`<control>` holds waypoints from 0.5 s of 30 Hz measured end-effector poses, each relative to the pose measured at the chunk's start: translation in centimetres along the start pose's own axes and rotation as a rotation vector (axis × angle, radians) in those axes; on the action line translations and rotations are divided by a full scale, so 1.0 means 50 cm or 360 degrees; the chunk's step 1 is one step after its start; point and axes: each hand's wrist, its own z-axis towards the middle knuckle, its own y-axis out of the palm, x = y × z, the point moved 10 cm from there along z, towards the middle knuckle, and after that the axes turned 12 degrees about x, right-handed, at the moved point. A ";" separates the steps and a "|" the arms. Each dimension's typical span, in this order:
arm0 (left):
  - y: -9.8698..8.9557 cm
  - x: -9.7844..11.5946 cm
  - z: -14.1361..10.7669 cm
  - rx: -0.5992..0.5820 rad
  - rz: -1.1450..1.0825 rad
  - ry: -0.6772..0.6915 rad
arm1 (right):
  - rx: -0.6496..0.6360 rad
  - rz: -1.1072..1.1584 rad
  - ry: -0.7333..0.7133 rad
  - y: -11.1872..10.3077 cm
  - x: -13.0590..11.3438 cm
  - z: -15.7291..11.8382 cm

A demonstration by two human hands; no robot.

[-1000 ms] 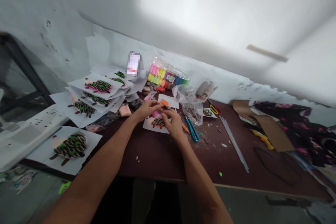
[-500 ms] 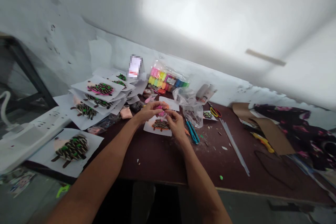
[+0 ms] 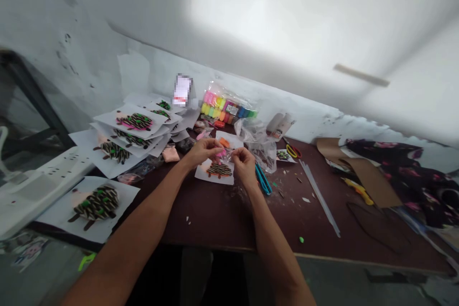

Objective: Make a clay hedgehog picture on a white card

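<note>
Over a white card with a striped hedgehog figure (image 3: pixel 218 170), my left hand (image 3: pixel 205 151) is closed on a small clear bag with pink clay (image 3: pixel 221 154). My right hand (image 3: pixel 244 162) is pinched at the bag's right side; what lies between its fingertips is too small to make out. Behind the hands, orange clay (image 3: pixel 224 142) lies on a white sheet (image 3: pixel 234 140). Teal-handled scissors (image 3: pixel 263 179) are just right of my right wrist.
Hedgehog cards (image 3: pixel 134 121) are stacked at the left, near a power strip (image 3: pixel 46 184). A phone (image 3: pixel 182 90) and a pack of coloured clay (image 3: pixel 229 109) stand behind. Rightward are yellow-red scissors (image 3: pixel 294 151), clear sticks (image 3: pixel 320 198) and a yellow cutter (image 3: pixel 358 191).
My hands have moved slightly apart, my right hand going a little to the right. More of the orange clay and the white sheet behind them shows.
</note>
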 end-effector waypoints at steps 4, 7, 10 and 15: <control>0.001 -0.002 0.003 -0.0032 -0.0040 0.0035 | 0.0017 -0.0026 0.0096 -0.003 0.006 -0.001; 0.003 -0.004 0.002 -0.0051 -0.0077 0.0022 | -0.0006 -0.0035 0.0130 0.001 0.010 -0.004; 0.000 -0.007 0.001 -0.0028 -0.0102 -0.0037 | 0.0004 -0.0062 0.0049 0.001 0.003 -0.004; -0.013 -0.003 0.003 0.0075 -0.0103 -0.0035 | -0.0024 -0.0092 0.0043 0.002 0.006 -0.002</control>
